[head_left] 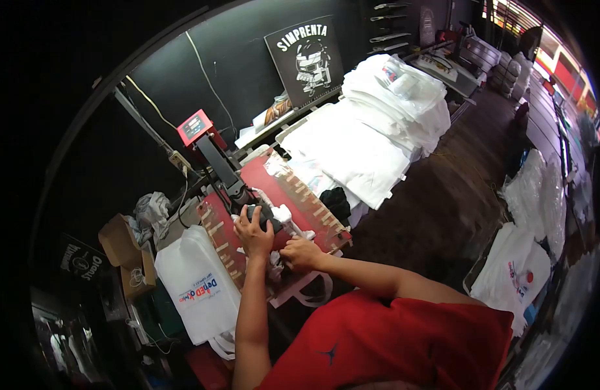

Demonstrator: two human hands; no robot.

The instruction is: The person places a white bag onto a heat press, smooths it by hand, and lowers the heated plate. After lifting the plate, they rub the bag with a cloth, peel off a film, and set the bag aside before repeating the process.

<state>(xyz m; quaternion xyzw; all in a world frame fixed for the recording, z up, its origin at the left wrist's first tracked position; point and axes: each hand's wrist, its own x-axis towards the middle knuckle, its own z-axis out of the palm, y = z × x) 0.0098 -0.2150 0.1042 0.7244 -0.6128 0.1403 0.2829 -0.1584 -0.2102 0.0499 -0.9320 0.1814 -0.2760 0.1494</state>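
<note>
Left hand spread wide on the dark block above the red plate's middle. Right hand curled by its near edge — can't tell what I grip. Block lies beyond-left of that fist — left nearer.

"SIMPRENTA" on the black board, "DepED" on a white bag.

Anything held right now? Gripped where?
Can't tell. The left hand has its fingers spread against a dark block atop the red press; the right hand is curled near the press's front, any grip hidden.
</note>
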